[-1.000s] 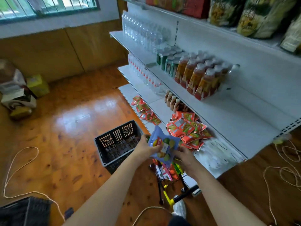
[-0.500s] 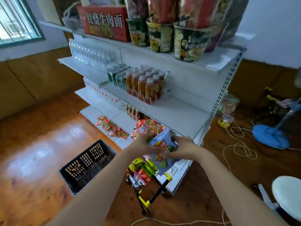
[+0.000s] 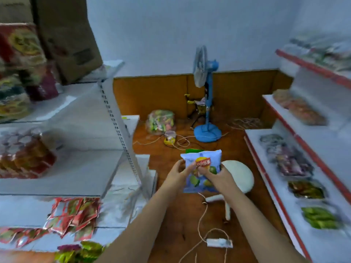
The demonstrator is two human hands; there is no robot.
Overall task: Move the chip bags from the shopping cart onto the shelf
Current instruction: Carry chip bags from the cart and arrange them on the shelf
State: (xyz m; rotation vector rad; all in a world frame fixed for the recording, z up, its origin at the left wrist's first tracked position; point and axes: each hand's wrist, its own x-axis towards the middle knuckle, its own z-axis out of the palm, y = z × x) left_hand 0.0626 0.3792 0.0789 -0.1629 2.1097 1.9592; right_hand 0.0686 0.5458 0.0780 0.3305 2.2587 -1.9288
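I hold a light blue chip bag [image 3: 204,160] with lime pictures upright in front of me, over the wooden floor. My left hand [image 3: 177,172] grips its left edge. My right hand [image 3: 214,173] pinches its front middle and right side. A green bag edge [image 3: 193,150] peeks out behind its top. More chip bags [image 3: 81,252] in green and purple show at the bottom left, where the cart would be; the cart itself is hidden. A white shelf unit [image 3: 85,168] stands at my left, and a red-edged shelf [image 3: 296,168] at my right.
A blue standing fan [image 3: 207,103] stands by the far wall beside a clear sack of snacks [image 3: 160,121]. A white round stool [image 3: 239,175] sits just behind the bag. Cords and a power strip [image 3: 219,242] lie on the floor. Red sachets [image 3: 74,213] are piled on the low left shelf.
My view has swung right, from the left shelf and black basket to the aisle end and the right shelf. Both hands still hold the blue bag, now raised upright.
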